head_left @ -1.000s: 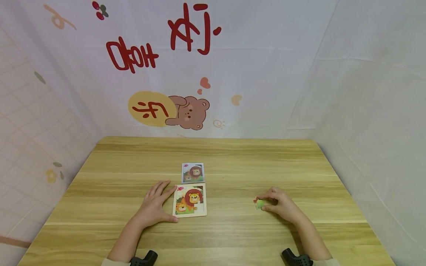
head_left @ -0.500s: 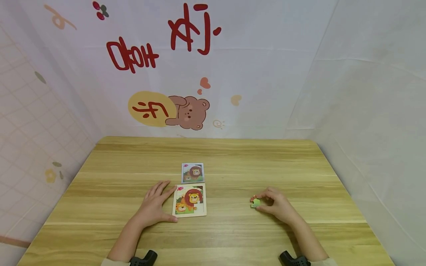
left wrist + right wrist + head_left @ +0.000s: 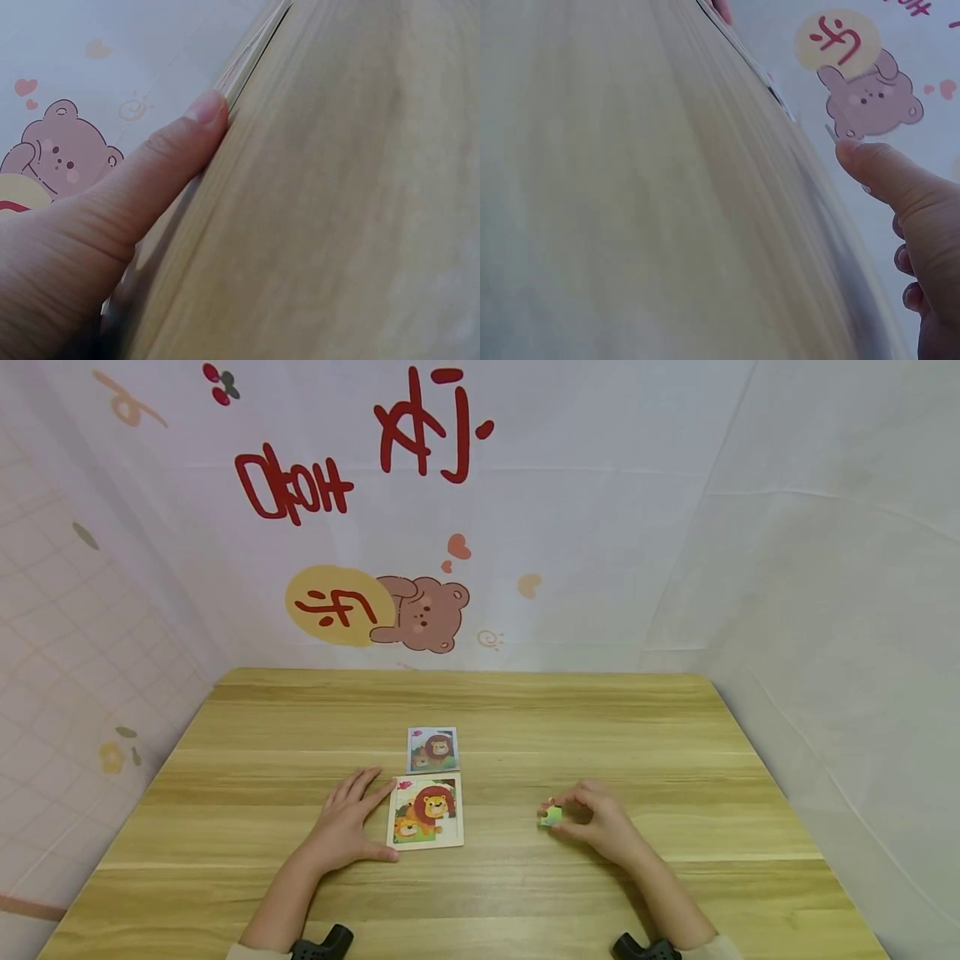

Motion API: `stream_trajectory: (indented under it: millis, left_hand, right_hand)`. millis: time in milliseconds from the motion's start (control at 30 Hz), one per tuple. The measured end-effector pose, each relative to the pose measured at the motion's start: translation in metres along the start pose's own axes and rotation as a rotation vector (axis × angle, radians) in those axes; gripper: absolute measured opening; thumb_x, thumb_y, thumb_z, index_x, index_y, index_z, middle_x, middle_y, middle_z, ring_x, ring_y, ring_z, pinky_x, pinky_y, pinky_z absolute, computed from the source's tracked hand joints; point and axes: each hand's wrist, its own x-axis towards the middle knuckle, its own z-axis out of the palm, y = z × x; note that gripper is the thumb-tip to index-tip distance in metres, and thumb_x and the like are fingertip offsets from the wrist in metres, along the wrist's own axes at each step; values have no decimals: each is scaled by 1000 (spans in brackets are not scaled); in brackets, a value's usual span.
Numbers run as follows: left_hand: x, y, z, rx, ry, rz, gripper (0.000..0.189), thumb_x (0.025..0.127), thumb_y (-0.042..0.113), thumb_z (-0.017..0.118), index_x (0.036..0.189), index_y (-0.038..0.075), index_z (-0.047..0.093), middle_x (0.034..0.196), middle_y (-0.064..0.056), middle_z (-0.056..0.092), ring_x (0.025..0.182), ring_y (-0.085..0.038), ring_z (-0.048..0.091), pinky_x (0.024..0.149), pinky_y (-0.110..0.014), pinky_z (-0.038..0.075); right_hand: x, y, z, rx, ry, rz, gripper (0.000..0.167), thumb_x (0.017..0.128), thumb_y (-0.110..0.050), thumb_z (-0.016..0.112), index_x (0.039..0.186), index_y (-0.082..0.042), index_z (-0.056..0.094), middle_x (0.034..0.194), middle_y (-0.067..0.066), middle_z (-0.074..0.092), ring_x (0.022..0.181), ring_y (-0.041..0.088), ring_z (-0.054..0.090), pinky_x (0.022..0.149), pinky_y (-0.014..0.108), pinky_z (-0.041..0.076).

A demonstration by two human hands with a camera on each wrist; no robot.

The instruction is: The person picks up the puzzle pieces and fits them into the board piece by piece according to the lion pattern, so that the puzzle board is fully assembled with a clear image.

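A lion jigsaw puzzle in a pale frame (image 3: pixel 460 838) lies left of the table's middle, with a bare gap at its lower right. My left hand (image 3: pixel 343 828) rests spread beside it, index finger and thumb at its left edge. In the left wrist view that thumb (image 3: pixel 161 161) lies along the frame's side. To the right, my right hand (image 3: pixel 600 823) pinches a green and red puzzle piece (image 3: pixel 551 816) between thumb and fingers. The right wrist view shows only a thin edge of the piece (image 3: pixel 830 133) past the thumb.
A matching lion picture card (image 3: pixel 432 750) lies right behind the puzzle frame. The wooden table (image 3: pixel 600 727) reaches back to a white printed cloth (image 3: pixel 600 485) that also hangs at both sides. Dark wrist devices (image 3: pixel 324 943) show at the front edge of view.
My right hand has moved left toward the puzzle, carrying the piece, which has turned a little in the fingers. The left hand stays in place at the frame.
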Motion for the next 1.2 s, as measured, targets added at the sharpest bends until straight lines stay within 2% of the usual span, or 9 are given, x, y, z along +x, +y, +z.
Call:
stream_trajectory:
  millis: [300,600,867,1033,1200]
  left_hand:
    - [0,0,0,2,-2,1,118,52,75,75,147,14,41,155,-15,22,140,-40,10,104,-64,11]
    - [0,2,-1,0,-1,4,118,52,73,77,147,12,41,154,-16,23,140,-41,11,104,-64,11]
    - [-1,1,0,-3,27,21,115,54,72,77,146,11,43,153,-18,25,139,-43,14,102,-66,13]
    - [-1,3,-1,-7,13,13,115,55,72,77,146,11,42,153,-18,25,139,-43,13,103,-65,13]
    - [-1,3,-1,-1,5,4,115,54,73,75,146,12,43,153,-18,25,139,-42,13,103,-65,13]
  right_hand:
    - [14,-17,22,18,-7,-42,33,68,-26,87,96,-18,71,89,-12,60,77,8,46,66,25,38]
    - [27,-39,43,59,-82,-3,32,70,-29,86,96,-20,70,93,-13,60,86,7,50,74,27,43]
    - [43,-55,64,22,-81,-64,33,68,-33,87,94,-19,72,86,-12,57,79,6,44,69,23,39]
    - [52,-60,76,-4,-70,-143,35,67,-33,88,94,-18,72,84,-10,57,74,6,42,65,20,37]
    - [59,-65,86,-27,-84,-164,34,68,-36,86,94,-19,72,82,-10,56,72,4,40,66,18,36]
